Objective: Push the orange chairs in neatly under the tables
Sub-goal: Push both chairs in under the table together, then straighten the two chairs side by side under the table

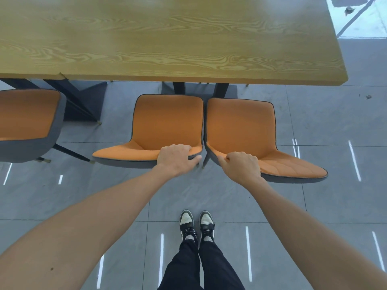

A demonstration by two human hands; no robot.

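Two orange chairs with grey shells stand side by side, their seats facing the wooden table [167, 49]. The left chair [165, 122] and the right chair [240, 126] almost touch each other. Both seats lie in front of the table's near edge, outside it. My left hand [177, 159] grips the top of the left chair's backrest at its right end. My right hand [240, 165] grips the top of the right chair's backrest at its left end. A third orange chair [27, 116] stands at the far left, also outside the table edge.
Black table legs [73, 99] stand between the third chair and the pair, and two more [199, 88] behind the pair. My feet in dark and white shoes [196, 225] stand on the grey tiled floor [324, 122] just behind the chairs.
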